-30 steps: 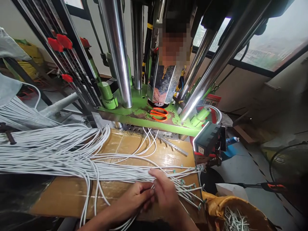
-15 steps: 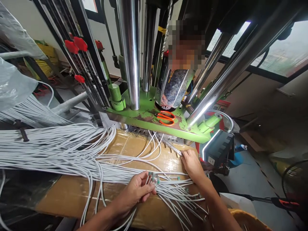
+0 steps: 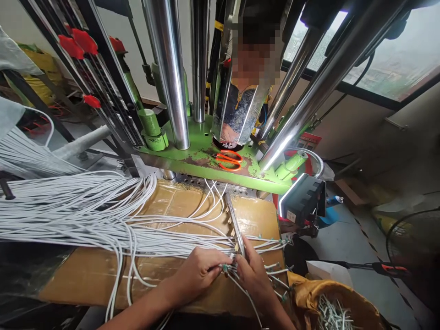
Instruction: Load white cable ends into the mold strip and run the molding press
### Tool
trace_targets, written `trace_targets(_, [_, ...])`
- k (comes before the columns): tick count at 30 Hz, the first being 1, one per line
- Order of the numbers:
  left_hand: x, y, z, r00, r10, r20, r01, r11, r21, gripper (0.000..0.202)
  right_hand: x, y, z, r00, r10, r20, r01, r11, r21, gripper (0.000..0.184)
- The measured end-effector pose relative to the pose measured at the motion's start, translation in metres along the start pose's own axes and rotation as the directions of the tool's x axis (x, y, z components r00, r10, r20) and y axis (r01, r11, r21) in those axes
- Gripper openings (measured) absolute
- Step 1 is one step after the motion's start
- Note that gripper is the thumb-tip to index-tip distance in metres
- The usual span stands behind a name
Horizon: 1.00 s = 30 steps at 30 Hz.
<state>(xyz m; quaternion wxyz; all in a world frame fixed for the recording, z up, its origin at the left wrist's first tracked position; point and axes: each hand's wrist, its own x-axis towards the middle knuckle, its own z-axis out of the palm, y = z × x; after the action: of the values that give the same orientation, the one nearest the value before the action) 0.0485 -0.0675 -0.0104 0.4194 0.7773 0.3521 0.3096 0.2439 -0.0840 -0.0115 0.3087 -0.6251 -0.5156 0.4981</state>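
Note:
My left hand (image 3: pixel 197 274) is closed on a white cable end with a small green tip (image 3: pixel 225 268). Beside it, my right hand (image 3: pixel 252 272) grips the near end of a narrow metal bar (image 3: pixel 234 222), with several brass-coloured pieces along its left edge. The bar points away from me towards the green machine plate. Both hands' fingertips nearly meet at the cable end; the exact contact is hidden. Under and around them lie loose white cables (image 3: pixel 192 245), some with green-tipped ends at the right, on a brown tape-covered board (image 3: pixel 172 279).
Orange-handled scissors (image 3: pixel 228 160) lie on the green machine plate (image 3: pixel 195 158), among steel columns. A bright lamp (image 3: pixel 302 201) stands right of it. A yellow sack (image 3: pixel 305 293) of white scraps is at lower right. Behind the machine is another person (image 3: pixel 245 101).
My right hand has brought the metal bar nearer and swung it towards my left hand. The hands are now close together. The view has shifted slightly, showing more of the yellow sack.

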Motion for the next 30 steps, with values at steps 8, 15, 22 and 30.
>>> trace_targets(8, [0.007, -0.003, 0.008, 0.999, -0.023, 0.043, 0.020, 0.996, 0.085, 0.041, -0.001, 0.004, 0.004, 0.997, -0.080, 0.002, 0.080, 0.997, -0.019, 0.056])
trace_targets(15, [0.008, -0.004, 0.006, 0.997, 0.043, 0.059, -0.051, 0.990, 0.129, 0.037, -0.001, 0.002, 0.005, 0.997, -0.080, 0.011, 0.080, 0.997, 0.003, 0.057])
trace_targets(22, [0.008, -0.007, 0.010, 0.996, 0.066, 0.064, -0.073, 0.989, 0.126, 0.039, -0.003, 0.004, 0.008, 0.993, -0.117, -0.012, 0.117, 0.992, -0.043, 0.057])
trace_targets(30, [0.020, 0.005, -0.002, 0.930, -0.367, -0.004, 0.348, 0.885, -0.308, 0.028, -0.002, -0.005, 0.009, 1.000, 0.027, -0.005, -0.027, 0.999, -0.020, 0.071])
